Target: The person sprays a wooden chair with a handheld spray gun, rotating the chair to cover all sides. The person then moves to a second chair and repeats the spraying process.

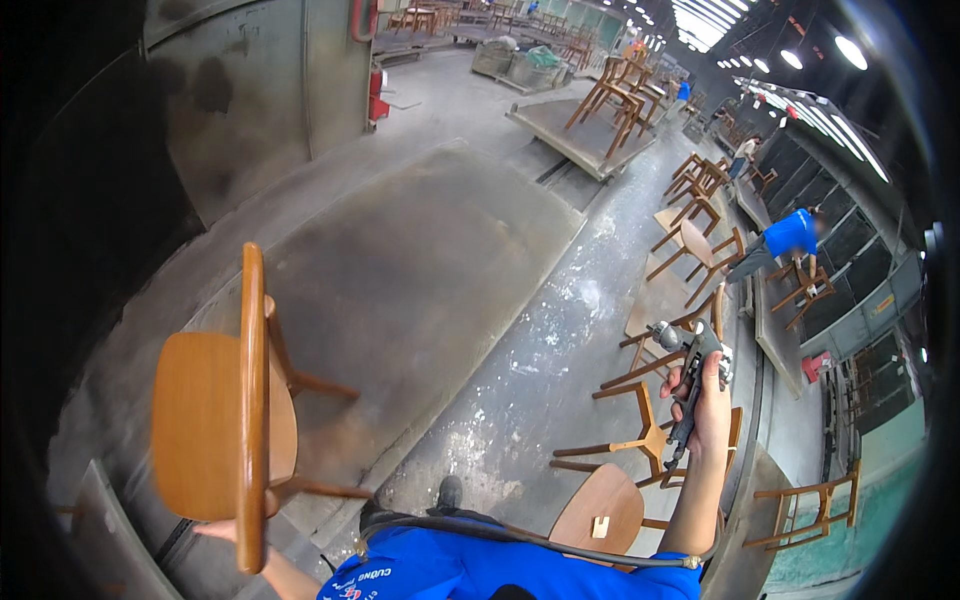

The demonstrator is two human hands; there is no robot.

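Note:
A wooden chair (198,425) with an orange-brown seat and a long curved back rail is upright at the left, close to me. My left hand (217,529) is at its near end, bearing on it with fingers partly stretched out; the rail hides part of the hand. Whether the chair's legs touch the platform below, I cannot tell. At the right, my right hand (710,400) is closed around a metal spray gun (694,385), held raised above a row of chairs. Beneath it lies a light brown chair seat (598,510) with a small pale piece on it.
A flat grey platform (420,250) spreads ahead. More wooden chairs (690,240) line the right side, and others stand on a far platform (560,135). A hose (560,548) crosses my front. A co-worker in blue (790,235) bends over a chair at the right.

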